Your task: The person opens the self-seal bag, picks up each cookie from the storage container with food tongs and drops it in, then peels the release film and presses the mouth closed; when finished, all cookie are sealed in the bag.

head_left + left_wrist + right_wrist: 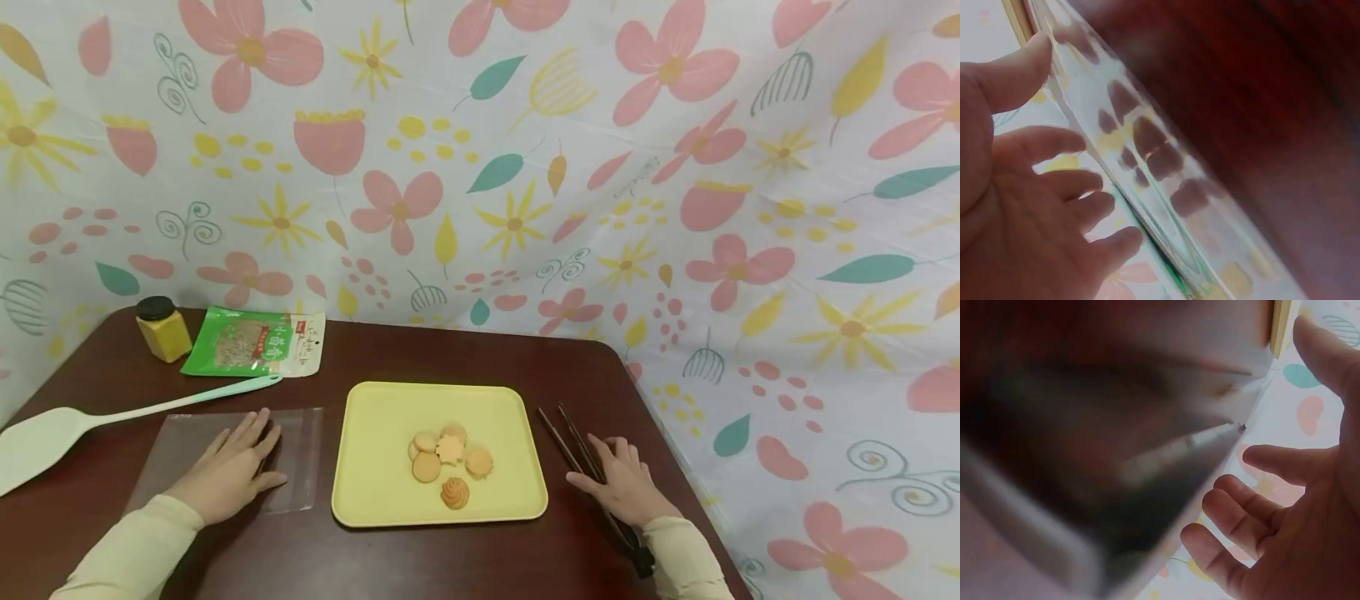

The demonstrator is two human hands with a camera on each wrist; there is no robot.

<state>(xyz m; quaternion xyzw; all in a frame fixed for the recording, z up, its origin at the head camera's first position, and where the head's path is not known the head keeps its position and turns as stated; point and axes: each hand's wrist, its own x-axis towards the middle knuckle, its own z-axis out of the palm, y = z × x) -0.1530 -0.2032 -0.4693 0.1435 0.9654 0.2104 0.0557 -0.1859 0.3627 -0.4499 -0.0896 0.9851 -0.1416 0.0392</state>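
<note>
My left hand [228, 477] is over a clear plastic bag [302, 454] on the left of the table, fingers relaxed and slightly spread. In the left wrist view the fingers curl around nothing. On the right, my right hand [624, 485] hovers at a pair of dark tongs [557, 435] with its fingers loosely extended. The right wrist view shows those fingers apart from the tongs, which are blurred there. Between the hands lies a yellow tray [375, 425]. Several cookies [450, 450] form a loose cluster on it, with a swirled cookie [454, 493] nearest me.
A white spatula [56, 429] with a pale green handle end lies at the far left. Behind it stand a yellow jar [167, 335] with a black lid and a green food packet [240, 343] lying flat. Flower-patterned cloth [480, 167] hangs behind the dark table [420, 354].
</note>
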